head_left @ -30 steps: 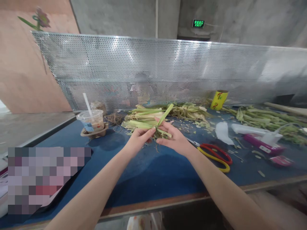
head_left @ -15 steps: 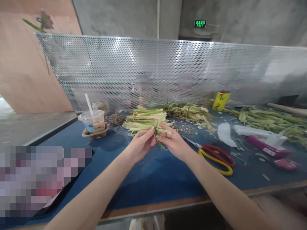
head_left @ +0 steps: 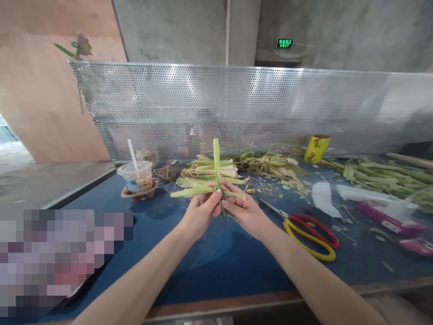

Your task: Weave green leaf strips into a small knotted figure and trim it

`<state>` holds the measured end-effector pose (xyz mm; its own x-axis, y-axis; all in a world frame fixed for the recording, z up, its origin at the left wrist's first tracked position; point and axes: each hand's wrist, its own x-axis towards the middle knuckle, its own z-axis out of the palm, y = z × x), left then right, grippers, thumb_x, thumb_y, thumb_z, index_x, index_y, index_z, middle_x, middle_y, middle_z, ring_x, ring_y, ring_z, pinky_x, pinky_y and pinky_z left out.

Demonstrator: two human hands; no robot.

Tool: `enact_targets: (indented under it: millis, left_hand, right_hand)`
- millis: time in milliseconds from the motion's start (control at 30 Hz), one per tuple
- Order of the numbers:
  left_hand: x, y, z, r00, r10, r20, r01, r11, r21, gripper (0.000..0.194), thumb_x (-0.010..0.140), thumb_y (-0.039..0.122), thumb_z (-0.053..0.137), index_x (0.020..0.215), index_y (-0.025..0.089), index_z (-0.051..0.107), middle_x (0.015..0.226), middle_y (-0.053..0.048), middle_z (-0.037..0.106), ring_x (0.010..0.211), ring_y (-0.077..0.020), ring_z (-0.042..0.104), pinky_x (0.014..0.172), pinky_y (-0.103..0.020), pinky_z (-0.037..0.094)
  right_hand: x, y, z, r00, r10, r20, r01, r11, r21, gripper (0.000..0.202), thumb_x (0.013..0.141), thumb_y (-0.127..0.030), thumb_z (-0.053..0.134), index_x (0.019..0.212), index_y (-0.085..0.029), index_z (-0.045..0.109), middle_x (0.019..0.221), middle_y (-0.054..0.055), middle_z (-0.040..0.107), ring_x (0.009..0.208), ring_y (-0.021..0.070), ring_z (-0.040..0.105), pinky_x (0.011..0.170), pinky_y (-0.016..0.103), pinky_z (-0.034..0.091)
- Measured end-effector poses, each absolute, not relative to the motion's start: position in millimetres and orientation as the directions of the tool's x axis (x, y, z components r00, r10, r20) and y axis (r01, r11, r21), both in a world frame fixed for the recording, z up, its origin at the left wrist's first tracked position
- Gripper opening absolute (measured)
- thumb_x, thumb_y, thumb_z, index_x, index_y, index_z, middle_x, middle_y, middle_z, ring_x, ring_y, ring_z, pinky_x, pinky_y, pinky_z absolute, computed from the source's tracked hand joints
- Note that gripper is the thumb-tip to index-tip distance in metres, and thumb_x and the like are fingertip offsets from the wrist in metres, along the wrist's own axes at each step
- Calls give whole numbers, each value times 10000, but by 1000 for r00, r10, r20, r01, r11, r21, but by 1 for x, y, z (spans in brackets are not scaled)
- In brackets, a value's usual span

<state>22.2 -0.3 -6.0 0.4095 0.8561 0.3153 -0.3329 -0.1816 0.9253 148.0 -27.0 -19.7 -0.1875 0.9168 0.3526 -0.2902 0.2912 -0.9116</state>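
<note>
My left hand (head_left: 200, 215) and my right hand (head_left: 244, 211) meet over the middle of the table, thumbs nearly together. Between them they pinch several green leaf strips (head_left: 217, 158) where the strips cross. One strip stands upright, another points left past my left fingers, and a short end sticks out to the right. Thin stringy bits hang below the crossing, whose details my fingers partly hide. Just behind lies a bundle of pale green leaf strips (head_left: 208, 168). To the right of my right hand rest scissors (head_left: 309, 232) with one red and one yellow handle.
A plastic cup with a straw (head_left: 137, 177) sits in a cardboard holder at left, near brown twine (head_left: 167, 171). More leaves (head_left: 270, 164) lie behind. At right are a yellow roll (head_left: 317, 149), white paper (head_left: 324, 198) and a purple item (head_left: 389, 219). A perforated metal screen (head_left: 152, 108) stands behind.
One leaf strip now stands upright from my fingers and another extends left, where before they were bunched short and slanted. The view has tilted up slightly; both hands stay near the same place.
</note>
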Motion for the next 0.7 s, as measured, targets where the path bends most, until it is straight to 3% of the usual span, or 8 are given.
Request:
enact_targets:
  millis: [100, 167, 233, 300, 467, 567, 633, 700]
  left_hand:
    - [22, 4, -8, 394, 840, 373, -297, -267, 917, 264, 703, 410, 657, 696, 150, 613, 486, 37, 502, 464, -71, 416, 475, -203, 327]
    - [21, 8, -8, 360, 820, 446, -268, -367, 891, 199, 729, 333, 643, 844, 171, 628, 661, 4, 588, 594, -100, 511, 565, -220, 400]
    - [19, 10, -8, 309, 785, 537, -216, -492, 843, 137, 728, 259, 641, 842, 184, 631, 798, -19, 607, 732, -125, 545, 666, -242, 434]
    - [17, 12, -8, 244, 757, 607, -145, -590, 794, 90, 701, 209, 658, 787, 187, 639, 856, -25, 591, 804, -138, 539, 709, -250, 442]
    - [14, 13, -6, 241, 818, 522, -86, -518, 851, 154, 684, 220, 672, 834, 188, 672, 824, -23, 636, 727, -136, 569, 663, -255, 472]
    - [16, 10, -3, 279, 863, 422, -117, -405, 907, 199, 652, 217, 687, 845, 166, 688, 764, -29, 677, 626, -127, 587, 591, -247, 482]
    - [18, 8, 1, 297, 884, 361, -160, -327, 931, 204, 622, 217, 707, 814, 150, 693, 740, -37, 692, 602, -123, 597, 576, -238, 483]
    - [19, 7, 4, 317, 894, 318, -193, -267, 944, 192, 606, 224, 722, 776, 139, 696, 715, -42, 698, 597, -117, 604, 562, -221, 473]
  right_hand:
    - [153, -26, -16, -169, 926, 337, -175, 308, -935, 671, 731, -370, 658, 1341, -304, 384, 837, -26, 687, 763, 146, 626, 856, 366, 451]
    - [160, -26, -14, -144, 922, 361, -12, 363, -932, 641, 753, -400, 629, 1340, -333, 381, 1063, 9, 648, 994, 187, 584, 949, 412, 398]
    - [166, -28, -12, -110, 905, 411, 185, 425, -886, 618, 769, -417, 607, 1339, -366, 373, 1272, 10, 528, 1207, 217, 442, 1024, 438, 322]
    - [170, -30, -11, -97, 873, 477, 348, 479, -806, 610, 775, -415, 600, 1337, -386, 365, 1365, -3, 437, 1275, 231, 359, 1043, 454, 293]
    - [168, -38, -8, -62, 666, 743, 698, 562, -445, 562, 773, -308, 616, 1300, -355, 427, 1307, 29, 492, 1189, 260, 424, 984, 494, 316]
    - [167, -40, -4, -109, 496, 862, 808, 549, -213, 318, 784, -260, 615, 1094, -333, 625, 1165, 41, 571, 1079, 255, 464, 912, 463, 351]
    - [168, -40, -1, -133, 422, 897, 823, 552, -138, 167, 794, -243, 609, 906, -325, 702, 1047, 34, 608, 1008, 238, 479, 866, 429, 373]
    - [170, -40, 2, -109, 400, 910, 810, 566, -152, 131, 795, -229, 608, 813, -301, 715, 963, 36, 619, 939, 218, 501, 820, 394, 397]
